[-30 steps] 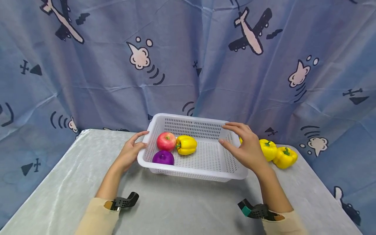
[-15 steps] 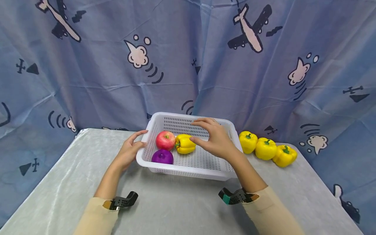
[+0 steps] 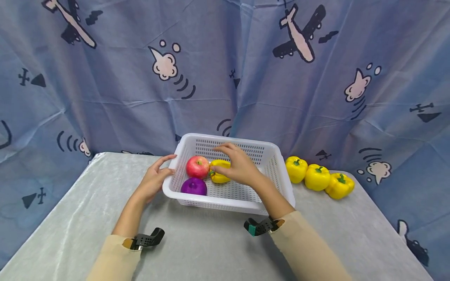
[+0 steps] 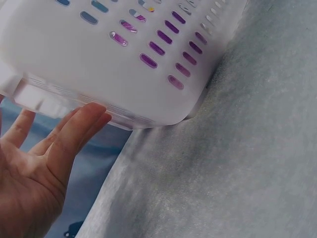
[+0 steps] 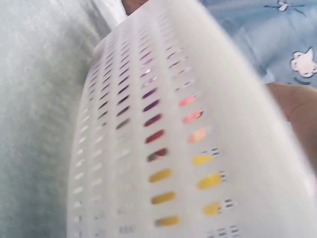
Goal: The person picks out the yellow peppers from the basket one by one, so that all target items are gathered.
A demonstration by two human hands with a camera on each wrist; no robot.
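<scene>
In the head view my right hand [image 3: 239, 166] hangs over the white perforated basket [image 3: 239, 203], thumb and fingers apart above a yellow bell pepper [image 3: 220, 177] that it partly hides. Contact with the pepper cannot be told. Beside that pepper lie a red apple [image 3: 197, 167] and a purple round vegetable or fruit [image 3: 194, 187], both at the basket's left end. My left hand [image 3: 154, 178] touches the left rim with thumb and index finger extended. The left wrist view shows its fingertips [image 4: 94, 110] against the basket's edge.
Right of the basket, three yellow bell peppers [image 3: 317, 178] stand in a row on the pale cloth-covered table [image 3: 197, 242]. A blue patterned curtain [image 3: 218, 78] hangs right behind the table. The basket's side wall [image 5: 133, 148] fills much of the right wrist view.
My right hand has moved left from the basket's right end to above the pepper inside. The peppers outside are now uncovered. My left hand stays at the left rim.
</scene>
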